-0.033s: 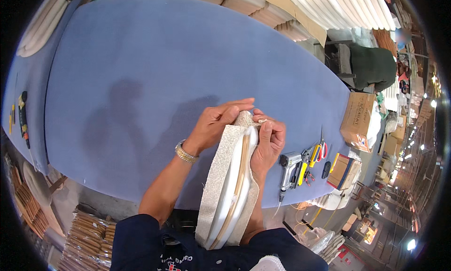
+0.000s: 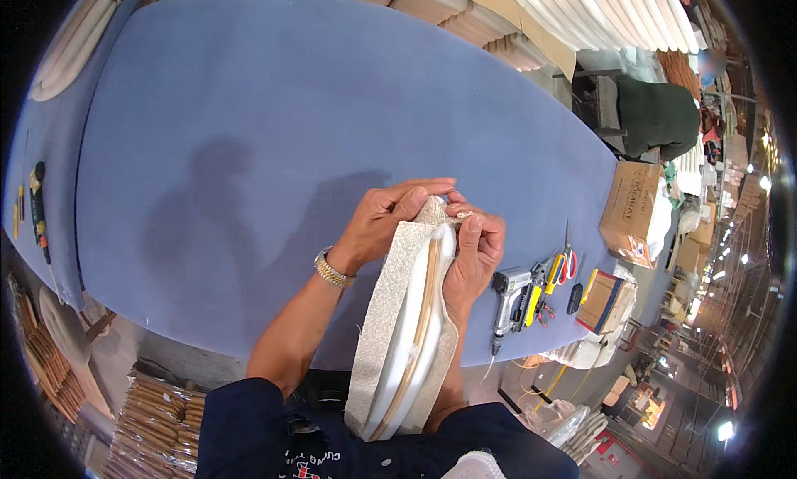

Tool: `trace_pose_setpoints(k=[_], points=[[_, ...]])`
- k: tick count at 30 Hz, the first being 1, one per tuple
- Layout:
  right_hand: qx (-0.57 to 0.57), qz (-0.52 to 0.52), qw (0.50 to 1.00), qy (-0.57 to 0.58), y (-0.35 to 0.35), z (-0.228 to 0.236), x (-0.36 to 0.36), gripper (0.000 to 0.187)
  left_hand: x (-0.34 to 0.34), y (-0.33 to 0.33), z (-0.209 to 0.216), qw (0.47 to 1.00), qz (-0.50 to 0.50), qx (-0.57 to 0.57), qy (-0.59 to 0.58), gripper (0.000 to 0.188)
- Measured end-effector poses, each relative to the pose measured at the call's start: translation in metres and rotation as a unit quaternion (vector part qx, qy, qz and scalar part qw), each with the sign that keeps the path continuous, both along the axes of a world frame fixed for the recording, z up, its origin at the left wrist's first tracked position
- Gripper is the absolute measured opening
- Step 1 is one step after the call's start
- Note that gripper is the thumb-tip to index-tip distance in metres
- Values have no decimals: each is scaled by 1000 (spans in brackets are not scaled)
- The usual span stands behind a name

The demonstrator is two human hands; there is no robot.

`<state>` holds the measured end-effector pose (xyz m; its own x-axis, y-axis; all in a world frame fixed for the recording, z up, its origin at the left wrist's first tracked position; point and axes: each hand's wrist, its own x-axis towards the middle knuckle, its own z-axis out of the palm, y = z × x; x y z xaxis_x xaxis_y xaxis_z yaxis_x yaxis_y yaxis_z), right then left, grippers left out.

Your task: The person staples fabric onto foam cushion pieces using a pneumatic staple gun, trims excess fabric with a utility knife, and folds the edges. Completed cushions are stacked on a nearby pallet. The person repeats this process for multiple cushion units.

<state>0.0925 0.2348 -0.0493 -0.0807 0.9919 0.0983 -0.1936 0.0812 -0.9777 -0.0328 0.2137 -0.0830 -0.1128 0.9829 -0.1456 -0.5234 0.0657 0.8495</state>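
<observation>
Left hand [image 2: 390, 217] is curled over the far tip of the padded panel [image 2: 407, 321], fingers pressed down on the beige fabric [image 2: 390, 296] where it folds over the end, a metal watch [image 2: 334, 269] showing at the wrist just behind it. The panel stands on edge between both hands, its near end down against the person's lap, white foam and a thin wooden strip [image 2: 423, 313] sandwiched inside the textured cover. Right hand [image 2: 475, 251] clamps the other face, thumb and forefinger pinching the cloth at the tip, right beside the left fingertips. This looks light and springy: foam gives, fabric is limp and wants to slip, only the wood core feels stiff, so the grip belongs on that core edge. Further to the right of the right hand, a staple gun [image 2: 505, 300], yellow-handled pliers [image 2: 535, 296] and red scissors [image 2: 566, 263] lie on the blue table [image 2: 249, 130].
</observation>
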Motion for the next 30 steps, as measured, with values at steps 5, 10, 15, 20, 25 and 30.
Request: trace_pose_setpoints(k=[5, 10, 15, 20, 25, 30], points=[[-1, 34, 996, 86, -3, -5, 2, 20, 10, 1, -5, 999, 35, 14, 34, 41], [14, 37, 998, 52, -8, -3, 4, 24, 10, -1, 0, 995, 48, 8, 81, 41], [5, 28, 997, 65, -8, -1, 3, 24, 11, -1, 17, 994, 48, -29, 96, 40], [19, 34, 998, 54, -6, 0, 7, 25, 24, -5, 15, 989, 85, -16, 116, 40], [23, 31, 999, 36, -5, 1, 9, 24, 27, -8, 13, 983, 91, 33, 154, 37], [43, 13, 999, 19, -6, 3, 14, 23, 29, -10, 18, 980, 82, 50, 173, 40]])
